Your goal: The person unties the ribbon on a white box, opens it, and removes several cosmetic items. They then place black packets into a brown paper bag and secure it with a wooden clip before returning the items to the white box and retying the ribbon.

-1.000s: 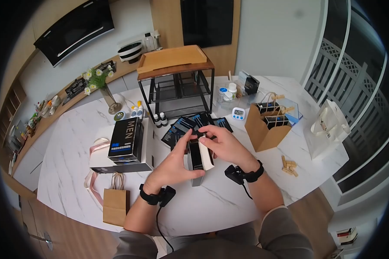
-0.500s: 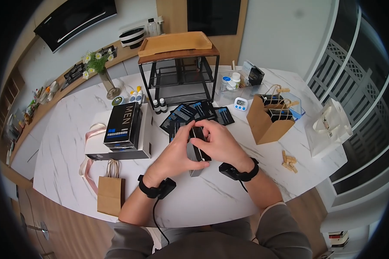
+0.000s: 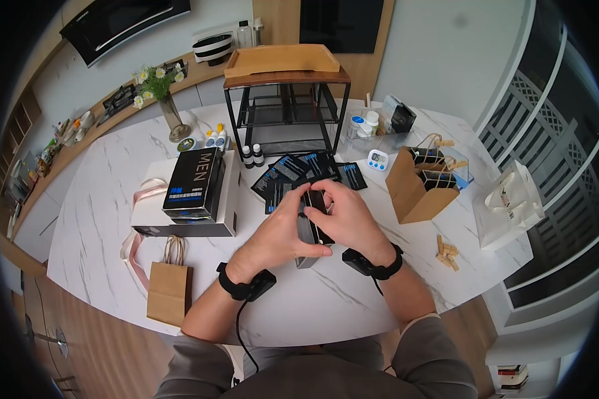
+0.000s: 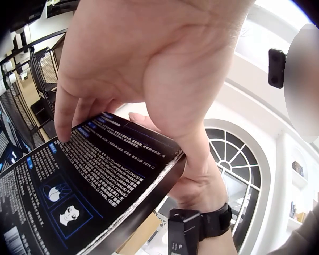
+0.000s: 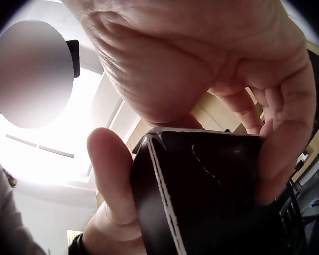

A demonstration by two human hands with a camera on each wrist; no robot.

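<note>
Head: left hand (image 3: 279, 229) and right hand (image 3: 351, 216) are holding a black box (image 3: 311, 234) mid-desk (image 3: 293, 312), both grips curling around it, spread to its width. White marbled top is carrying fanned black packets (image 3: 279, 174) just beyond, a metal rack (image 3: 286, 80) behind, a white bag (image 3: 509, 213) near the right edge. Wood floor (image 3: 113, 326) is showing below. Left wrist: fingers are resting on the box's printed face, an arched window (image 4: 239, 159) behind. Right wrist: fingers are bending over the box's edge.
</note>
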